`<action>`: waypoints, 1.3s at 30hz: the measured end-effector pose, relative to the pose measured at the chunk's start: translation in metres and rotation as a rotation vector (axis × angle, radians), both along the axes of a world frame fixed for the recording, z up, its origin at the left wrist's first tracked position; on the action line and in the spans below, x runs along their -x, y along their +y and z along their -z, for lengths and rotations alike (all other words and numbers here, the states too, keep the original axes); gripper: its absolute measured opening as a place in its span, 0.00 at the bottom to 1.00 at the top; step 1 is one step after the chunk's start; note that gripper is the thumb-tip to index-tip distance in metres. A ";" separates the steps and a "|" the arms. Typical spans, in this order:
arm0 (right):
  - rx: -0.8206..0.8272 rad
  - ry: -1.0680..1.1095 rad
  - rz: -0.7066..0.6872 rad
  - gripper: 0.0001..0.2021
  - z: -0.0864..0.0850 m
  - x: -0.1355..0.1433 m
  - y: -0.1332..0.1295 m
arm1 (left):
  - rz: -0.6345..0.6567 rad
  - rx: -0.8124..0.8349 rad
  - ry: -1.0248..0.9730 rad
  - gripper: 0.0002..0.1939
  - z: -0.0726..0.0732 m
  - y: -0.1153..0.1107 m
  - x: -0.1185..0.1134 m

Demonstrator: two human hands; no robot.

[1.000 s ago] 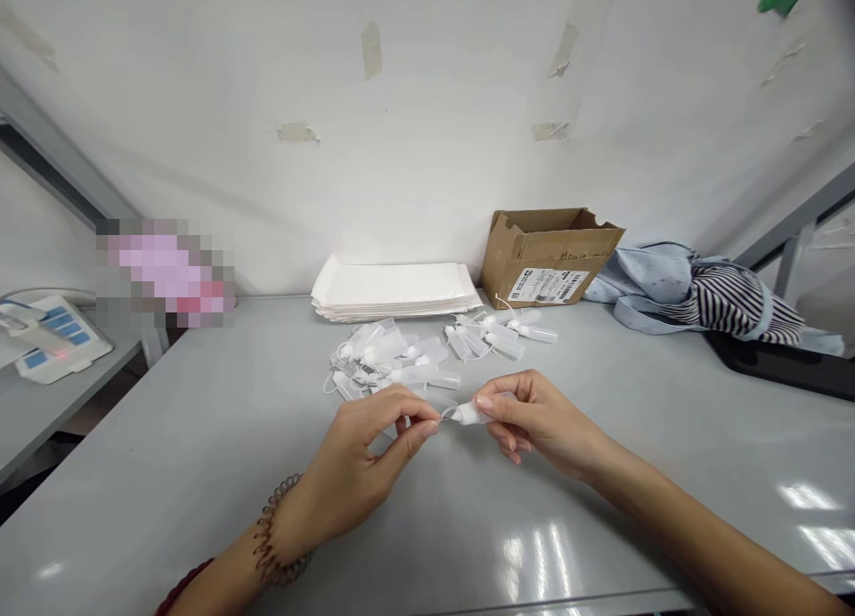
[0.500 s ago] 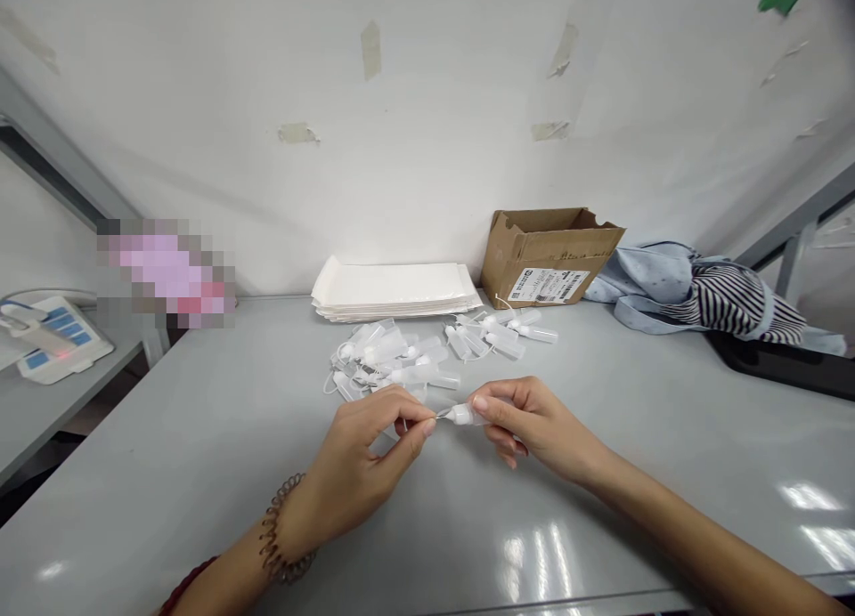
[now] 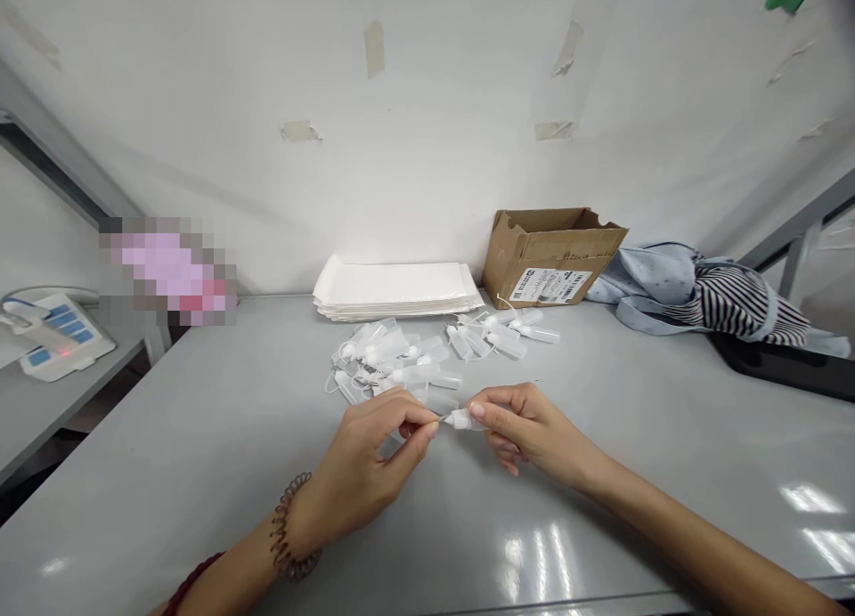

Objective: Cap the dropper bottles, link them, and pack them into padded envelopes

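Note:
My right hand (image 3: 531, 431) is closed round a small white plastic dropper bottle (image 3: 460, 419), its pointed tip towards the left. Thumb and forefinger of my left hand (image 3: 374, 456) pinch a thin, pin-like piece (image 3: 443, 418) right at that tip. Whether the piece is inside the tip or only against it, I cannot tell. Just behind my hands lies a heap of similar translucent bottles (image 3: 384, 347), several with thin white loops. A smaller group of bottles (image 3: 511, 342) lies to its right.
On the grey table (image 3: 220, 420), a stack of white padded envelopes (image 3: 401, 287) lies against the wall. An open cardboard box (image 3: 551, 251) stands beside it. Further right are light-blue and striped cloth (image 3: 668, 287) and a black tray-like object (image 3: 788, 367). A white device (image 3: 67, 336) sits at left.
Both hands stay almost in place, with the bottle and thin piece still held at the tip. The fingers shift only slightly, and the whole view moves a little.

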State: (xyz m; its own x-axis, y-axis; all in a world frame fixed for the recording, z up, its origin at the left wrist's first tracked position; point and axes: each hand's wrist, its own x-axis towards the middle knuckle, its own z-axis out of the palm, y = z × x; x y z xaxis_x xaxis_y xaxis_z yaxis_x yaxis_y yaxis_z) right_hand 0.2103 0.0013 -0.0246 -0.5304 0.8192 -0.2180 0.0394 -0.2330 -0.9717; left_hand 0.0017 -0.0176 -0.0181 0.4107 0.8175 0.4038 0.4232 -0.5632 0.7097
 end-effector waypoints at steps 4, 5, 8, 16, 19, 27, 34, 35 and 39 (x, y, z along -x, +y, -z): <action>-0.007 -0.004 -0.004 0.18 0.001 -0.001 -0.001 | 0.010 -0.005 -0.001 0.07 0.001 0.001 -0.001; -0.009 -0.003 -0.007 0.18 0.002 -0.001 -0.001 | 0.012 -0.012 -0.002 0.07 0.001 0.000 -0.001; -0.007 -0.007 -0.006 0.19 0.002 0.000 -0.002 | 0.016 -0.032 0.004 0.07 0.001 -0.001 -0.002; 0.001 -0.036 0.005 0.19 0.003 0.001 -0.001 | 0.035 -0.040 0.003 0.07 0.006 0.000 -0.002; -0.018 -0.059 0.004 0.21 0.003 0.002 -0.001 | 0.038 -0.050 -0.004 0.07 0.007 -0.002 -0.003; -0.294 -0.256 0.097 0.23 -0.004 -0.003 0.008 | -0.066 -0.066 0.023 0.05 0.000 0.000 -0.002; -1.004 -0.671 0.479 0.12 0.018 -0.035 0.047 | -0.358 -0.115 0.083 0.05 -0.002 0.016 0.015; -1.050 -0.723 0.477 0.12 0.022 -0.039 0.052 | -0.379 -0.147 0.100 0.05 -0.001 0.018 0.017; -1.078 -0.867 0.459 0.12 0.035 -0.047 0.063 | -0.439 -0.242 0.171 0.07 0.000 0.023 0.020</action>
